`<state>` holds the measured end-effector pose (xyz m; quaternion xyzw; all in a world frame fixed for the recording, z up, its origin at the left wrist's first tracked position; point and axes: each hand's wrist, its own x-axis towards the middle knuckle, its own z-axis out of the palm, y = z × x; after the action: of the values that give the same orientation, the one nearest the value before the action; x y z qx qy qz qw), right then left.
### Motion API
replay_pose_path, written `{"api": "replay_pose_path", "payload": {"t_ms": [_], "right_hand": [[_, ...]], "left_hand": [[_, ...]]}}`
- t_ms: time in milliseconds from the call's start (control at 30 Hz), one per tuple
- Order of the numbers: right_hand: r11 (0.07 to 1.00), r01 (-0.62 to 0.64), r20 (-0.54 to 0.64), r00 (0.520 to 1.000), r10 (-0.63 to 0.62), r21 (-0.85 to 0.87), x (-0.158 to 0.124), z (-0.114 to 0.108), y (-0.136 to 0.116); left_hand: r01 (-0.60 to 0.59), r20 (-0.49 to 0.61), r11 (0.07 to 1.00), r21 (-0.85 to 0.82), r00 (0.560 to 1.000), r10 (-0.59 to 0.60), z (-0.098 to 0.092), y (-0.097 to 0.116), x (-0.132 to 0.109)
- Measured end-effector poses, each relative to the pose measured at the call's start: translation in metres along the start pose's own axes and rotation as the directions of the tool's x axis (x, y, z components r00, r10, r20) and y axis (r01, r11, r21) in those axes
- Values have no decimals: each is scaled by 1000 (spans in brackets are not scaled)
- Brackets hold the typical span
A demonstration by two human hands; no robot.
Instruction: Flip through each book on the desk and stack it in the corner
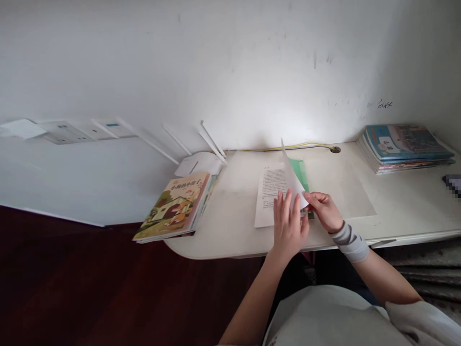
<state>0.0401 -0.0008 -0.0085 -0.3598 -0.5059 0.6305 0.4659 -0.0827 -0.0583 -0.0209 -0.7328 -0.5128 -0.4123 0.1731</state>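
A book lies on the white desk, its left printed page [270, 194] flat. One white page [294, 180] stands raised and curved near the middle. Under it, on the right, a green sheet or cover [299, 172] shows in part. The lower corner of the raised page is pinched by my right hand [324, 210], which has a grey band round the wrist. My left hand [289, 228] rests by the lower part of the book with its fingers stretched out and apart, the fingertips at the raised page. Both hands hide the book's lower edge.
Picture books [176, 204] lie stacked at the desk's left end, beside a white router [200, 163] with upright antennas. A stack of blue-covered books [406, 144] sits at the right. A yellow cable [302, 144] runs along the wall to a desk hole [335, 150].
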Motion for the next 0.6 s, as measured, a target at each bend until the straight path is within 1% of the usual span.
{"api": "replay_pose_path", "payload": {"t_ms": [33,67,100,133,167,200,233,267,300,333,367,400,467,600], "right_hand": [[991,75,-17,997,-77,-109,-3,-6,-2],[961,150,-30,986,-161,-234,-6,-15,-3],[904,218,-35,968,-247,-368,-9,-25,-4],[820,265,-34,945,-326,-507,-12,-38,-3],[713,279,-38,918,-394,-644,-15,-52,-1],[585,255,-41,895,-444,-770,-18,-67,3],[451,188,-55,879,-474,-872,-22,-83,7],[329,99,-77,872,-483,-939,-25,-99,12],[223,20,-90,875,-475,-975,-29,-113,18],[137,-39,-99,882,-462,-990,-33,-126,24],[72,-75,-99,891,-443,-995,-37,-136,29],[26,-91,-93,900,-425,-996,-41,-143,33],[-21,-91,-75,912,-404,-996,-45,-152,38],[-46,-67,-43,918,-394,-997,-46,-153,39]], "left_hand": [[14,103,1000,-3,995,-14,7,-1,4],[21,199,1000,-4,980,-19,13,-2,10],[14,283,1000,-4,959,-12,20,-3,15],[-3,351,1000,-2,936,4,27,-2,21],[-29,406,1000,4,914,25,34,0,27],[-57,450,998,16,892,44,41,4,31],[-85,486,996,27,872,61,47,8,34],[-112,518,993,35,852,78,54,13,36],[-136,545,990,36,833,95,60,19,37],[-156,569,987,31,814,111,65,23,37],[-170,589,985,18,798,127,71,27,35],[-180,602,984,1,786,144,75,29,34],[-192,611,981,-38,772,174,82,32,31],[-195,623,976,-95,753,211,86,38,30]]}}
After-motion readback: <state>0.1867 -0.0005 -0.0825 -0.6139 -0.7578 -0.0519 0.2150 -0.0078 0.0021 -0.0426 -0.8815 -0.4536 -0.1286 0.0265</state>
